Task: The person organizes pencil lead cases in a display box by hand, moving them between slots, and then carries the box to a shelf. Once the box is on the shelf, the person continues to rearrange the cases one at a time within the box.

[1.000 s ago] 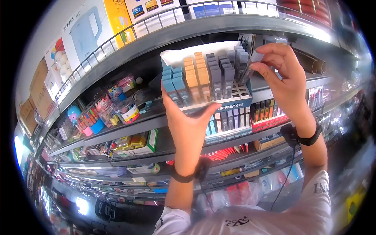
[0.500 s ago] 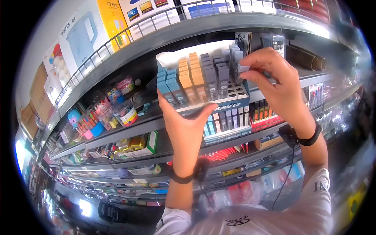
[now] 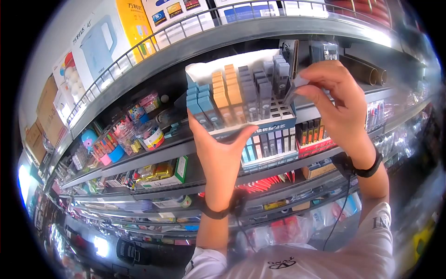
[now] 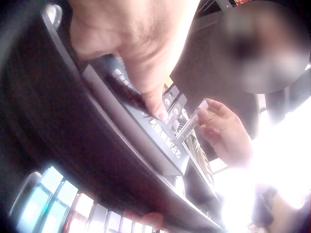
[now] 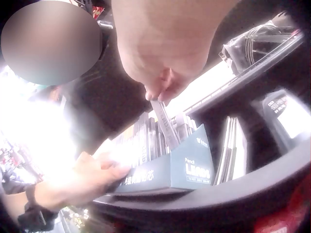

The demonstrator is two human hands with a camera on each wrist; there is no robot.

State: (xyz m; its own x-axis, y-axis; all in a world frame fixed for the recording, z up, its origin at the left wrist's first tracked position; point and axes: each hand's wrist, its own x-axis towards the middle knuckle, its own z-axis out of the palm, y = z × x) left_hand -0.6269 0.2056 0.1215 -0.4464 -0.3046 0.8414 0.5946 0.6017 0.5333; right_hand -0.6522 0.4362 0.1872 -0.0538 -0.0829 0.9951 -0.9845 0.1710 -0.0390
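A display box of pencil leads [image 5: 192, 167], dark blue with a white back flap [image 3: 260, 56], stands on the shelf. My left hand [image 3: 216, 156] grips its left front corner, thumb along the front edge. Slim lead cases stand in rows, with blue caps [image 3: 200, 93], orange caps [image 3: 227, 88] and dark grey caps [image 3: 253, 88]. At the right front, bare slots [image 3: 281, 109] show in the white grid. My right hand [image 3: 338, 95] pinches one clear lead case [image 3: 290, 95] by its light grey cap; the case tilts, its lower end at the box's right side.
Below is another box of lead cases [image 3: 274, 142], beside a red box [image 3: 316, 135]. Jars of small stationery [image 3: 151, 132] stand to the left. Brown cardboard tubes [image 3: 367, 72] and a clear-wrapped pack [image 3: 324, 51] sit at the right. A wire-railed shelf [image 3: 223, 28] runs overhead.
My right hand moved left over the slots with the lead case, then back right, and the case now tilts more. My left hand keeps its grip on the box.
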